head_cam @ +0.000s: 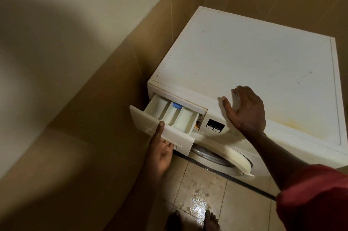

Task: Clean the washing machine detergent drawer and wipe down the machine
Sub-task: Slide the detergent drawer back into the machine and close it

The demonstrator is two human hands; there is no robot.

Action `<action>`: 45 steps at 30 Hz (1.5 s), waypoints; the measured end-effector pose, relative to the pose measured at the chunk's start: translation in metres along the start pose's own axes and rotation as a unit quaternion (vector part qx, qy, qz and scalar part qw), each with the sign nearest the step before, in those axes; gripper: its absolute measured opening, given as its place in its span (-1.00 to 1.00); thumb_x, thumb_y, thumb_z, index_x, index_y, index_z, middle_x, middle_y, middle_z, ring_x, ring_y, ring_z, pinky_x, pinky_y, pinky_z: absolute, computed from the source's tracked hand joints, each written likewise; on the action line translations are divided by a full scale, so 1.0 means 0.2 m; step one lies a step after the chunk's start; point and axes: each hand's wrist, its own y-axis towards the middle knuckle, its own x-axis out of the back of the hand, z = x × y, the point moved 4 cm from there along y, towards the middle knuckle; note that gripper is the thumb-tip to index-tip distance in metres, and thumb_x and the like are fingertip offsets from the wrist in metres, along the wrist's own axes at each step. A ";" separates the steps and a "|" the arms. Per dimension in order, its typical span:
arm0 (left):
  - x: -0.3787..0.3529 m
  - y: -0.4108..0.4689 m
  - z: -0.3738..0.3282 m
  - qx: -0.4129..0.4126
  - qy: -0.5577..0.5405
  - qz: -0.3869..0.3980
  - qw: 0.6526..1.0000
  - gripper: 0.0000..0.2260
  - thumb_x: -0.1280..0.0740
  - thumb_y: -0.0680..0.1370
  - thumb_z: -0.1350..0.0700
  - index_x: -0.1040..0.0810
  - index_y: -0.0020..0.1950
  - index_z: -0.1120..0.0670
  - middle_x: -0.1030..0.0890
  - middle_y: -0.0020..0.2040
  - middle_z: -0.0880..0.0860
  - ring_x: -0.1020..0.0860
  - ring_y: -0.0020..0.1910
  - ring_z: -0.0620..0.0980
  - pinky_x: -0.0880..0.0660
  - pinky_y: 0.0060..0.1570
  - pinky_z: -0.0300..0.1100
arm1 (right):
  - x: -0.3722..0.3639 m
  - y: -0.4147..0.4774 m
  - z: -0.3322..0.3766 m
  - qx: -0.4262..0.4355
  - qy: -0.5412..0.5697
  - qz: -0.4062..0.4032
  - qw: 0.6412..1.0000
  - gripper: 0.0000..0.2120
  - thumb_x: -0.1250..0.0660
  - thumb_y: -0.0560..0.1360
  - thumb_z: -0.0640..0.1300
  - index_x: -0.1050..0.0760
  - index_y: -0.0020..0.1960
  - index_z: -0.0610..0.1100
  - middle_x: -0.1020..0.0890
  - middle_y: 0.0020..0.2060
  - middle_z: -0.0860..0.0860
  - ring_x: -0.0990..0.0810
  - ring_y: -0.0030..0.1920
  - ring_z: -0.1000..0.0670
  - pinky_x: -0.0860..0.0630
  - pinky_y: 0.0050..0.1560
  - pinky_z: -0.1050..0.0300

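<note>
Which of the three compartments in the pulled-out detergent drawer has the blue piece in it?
The middle compartment: a blue insert sits at its back end, while the compartments on either side show only plain white plastic.

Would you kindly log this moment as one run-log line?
left hand: gripping detergent drawer front, thumb on top | drawer: pulled out | right hand: open on washing machine top

No readable text anywhere. Washing machine (244, 57) has a small dark panel (215, 125) w/ two pale buttons on its front, right of the open detergent drawer (165, 117); any markings there too small & blurred to make out. No brand visible.
</note>
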 end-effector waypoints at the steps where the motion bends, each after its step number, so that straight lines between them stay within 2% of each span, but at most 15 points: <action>1: 0.02 -0.01 0.00 0.002 -0.001 -0.003 1.000 0.07 -0.74 -0.04 0.02 -0.39 0.41 0.08 -0.57 0.29 0.23 -0.54 0.28 0.20 -0.55 0.05 0.11 | 0.00 0.00 0.00 0.001 0.000 0.000 1.000 -0.52 -0.25 0.52 0.18 -0.55 0.13 -0.22 -0.61 0.13 -0.11 -0.56 0.19 -0.12 -0.50 0.15 -0.04; 3: 0.06 -0.03 -0.01 -0.001 -0.007 -0.014 1.000 -0.07 -0.66 0.15 0.02 -0.36 0.46 0.09 -0.57 0.28 0.23 -0.54 0.27 0.20 -0.54 0.05 0.11 | 0.00 0.00 0.00 0.001 0.006 -0.003 1.000 -0.53 -0.26 0.52 0.18 -0.55 0.13 -0.23 -0.61 0.12 -0.11 -0.56 0.18 -0.13 -0.50 0.13 -0.02; 4: 0.07 -0.05 -0.01 0.001 -0.009 -0.013 1.000 -0.07 -0.66 0.16 0.01 -0.36 0.46 0.09 -0.58 0.27 0.23 -0.55 0.26 0.20 -0.54 0.05 0.12 | 0.00 0.00 0.00 -0.003 0.009 -0.002 1.000 -0.53 -0.26 0.52 0.18 -0.55 0.13 -0.23 -0.62 0.13 -0.12 -0.56 0.18 -0.13 -0.50 0.15 -0.02; 8: 0.15 -0.11 0.01 -0.005 -0.019 0.004 1.000 0.07 -0.75 -0.15 0.02 -0.45 0.32 0.07 -0.69 0.13 0.17 -0.63 0.15 0.17 -0.55 -0.01 0.12 | 0.00 -0.01 0.00 -0.015 0.008 0.010 1.000 -0.48 -0.23 0.52 0.21 -0.55 0.18 -0.23 -0.61 0.19 -0.13 -0.54 0.25 -0.11 -0.44 0.23 0.03; 12: 0.15 -0.13 0.01 0.000 -0.020 0.006 1.000 0.03 -0.75 -0.15 0.05 -0.47 0.27 0.09 -0.73 0.04 0.16 -0.62 0.13 0.16 -0.55 -0.02 0.10 | 0.00 -0.02 -0.01 -0.011 0.013 0.013 1.000 -0.47 -0.22 0.53 0.21 -0.53 0.18 -0.23 -0.60 0.19 -0.13 -0.53 0.24 -0.12 -0.45 0.22 0.01; 14: 0.15 -0.14 0.00 0.002 -0.013 -0.001 1.000 -0.13 -0.70 0.07 0.08 -0.44 0.32 0.14 -0.71 0.05 0.19 -0.60 0.12 0.16 -0.52 0.08 0.10 | 0.00 -0.02 0.00 -0.005 0.015 0.009 1.000 -0.48 -0.22 0.53 0.21 -0.53 0.17 -0.24 -0.60 0.17 -0.14 -0.52 0.24 -0.14 -0.43 0.22 0.00; 16: 0.18 -0.13 0.00 -0.001 0.001 -0.025 1.000 -0.36 -0.48 0.36 0.09 -0.38 0.41 0.17 -0.64 0.13 0.19 -0.59 0.13 0.15 -0.48 0.15 0.06 | 0.00 -0.02 0.00 -0.019 0.016 0.012 1.000 -0.47 -0.23 0.52 0.20 -0.53 0.19 -0.24 -0.59 0.20 -0.14 -0.48 0.30 -0.14 -0.39 0.27 0.01; 19: 0.24 -0.12 -0.02 -0.040 0.078 -0.043 0.995 -0.51 -0.40 0.52 0.09 -0.40 0.42 0.15 -0.57 0.23 0.15 -0.53 0.29 0.16 -0.55 0.05 -0.06 | -0.01 -0.02 0.01 -0.031 0.021 0.020 0.999 -0.47 -0.23 0.52 0.20 -0.52 0.22 -0.23 -0.57 0.24 -0.12 -0.46 0.33 -0.13 -0.39 0.29 0.02; 23: 0.23 -0.12 -0.05 -0.083 0.216 -0.051 0.972 -0.43 -0.44 0.46 -0.18 -0.48 0.35 0.13 -0.61 0.17 0.07 -0.63 0.11 0.02 -0.60 0.10 -0.06 | 0.01 -0.03 0.02 -0.027 0.026 0.020 0.999 -0.49 -0.23 0.53 0.19 -0.52 0.20 -0.22 -0.57 0.20 -0.10 -0.51 0.22 -0.12 -0.44 0.16 0.06; 26: 0.18 -0.11 -0.05 -0.063 0.221 -0.059 0.971 -0.46 -0.48 0.46 -0.11 -0.50 0.32 0.16 -0.63 0.17 0.13 -0.65 0.08 0.08 -0.63 0.04 0.00 | 0.01 -0.03 0.02 -0.040 0.033 0.021 0.998 -0.49 -0.24 0.52 0.20 -0.51 0.21 -0.20 -0.56 0.23 -0.09 -0.53 0.23 -0.11 -0.46 0.15 0.06; 31: 0.07 -0.08 -0.06 -0.036 0.155 -0.053 0.986 -0.30 -0.54 0.27 0.06 -0.43 0.38 0.12 -0.54 0.28 0.18 -0.54 0.27 0.22 -0.65 -0.04 0.10 | 0.00 -0.03 0.02 -0.036 0.032 0.014 0.999 -0.49 -0.22 0.52 0.20 -0.53 0.18 -0.21 -0.58 0.22 -0.10 -0.54 0.23 -0.11 -0.47 0.16 0.07; 34: 0.04 -0.02 -0.09 -0.032 0.160 -0.054 0.985 -0.28 -0.54 0.30 0.05 -0.38 0.42 0.11 -0.54 0.30 0.18 -0.54 0.26 0.23 -0.64 0.00 0.14 | -0.01 -0.02 0.01 -0.043 0.025 0.015 0.999 -0.48 -0.22 0.52 0.21 -0.53 0.19 -0.21 -0.57 0.23 -0.11 -0.49 0.29 -0.10 -0.44 0.22 0.07; 37: 0.04 0.00 -0.07 -0.023 0.160 -0.052 0.985 -0.36 -0.52 0.40 0.09 -0.38 0.43 0.12 -0.54 0.31 0.19 -0.55 0.26 0.22 -0.67 -0.07 0.09 | -0.02 -0.03 0.01 -0.037 0.024 0.022 0.999 -0.49 -0.18 0.54 0.20 -0.53 0.21 -0.21 -0.55 0.26 -0.12 -0.40 0.40 -0.10 -0.37 0.33 0.05; 40: -0.03 0.04 -0.06 -0.027 0.153 -0.033 0.987 -0.32 -0.53 0.35 0.09 -0.37 0.43 0.13 -0.56 0.30 0.20 -0.56 0.25 0.22 -0.68 -0.17 0.04 | -0.04 -0.04 -0.01 -0.039 0.039 0.041 0.998 -0.50 -0.12 0.57 0.19 -0.51 0.28 -0.13 -0.48 0.37 -0.09 -0.28 0.49 -0.08 -0.30 0.44 -0.01; 45: -0.17 0.17 -0.07 -0.028 0.153 -0.012 0.988 -0.21 -0.56 0.29 0.05 -0.32 0.47 0.11 -0.55 0.32 0.22 -0.56 0.26 0.23 -0.65 -0.07 0.10 | -0.05 -0.02 -0.03 -0.009 0.050 0.050 0.997 -0.51 0.01 0.62 0.17 -0.52 0.22 -0.11 -0.53 0.27 -0.04 -0.31 0.47 -0.10 -0.39 0.35 -0.12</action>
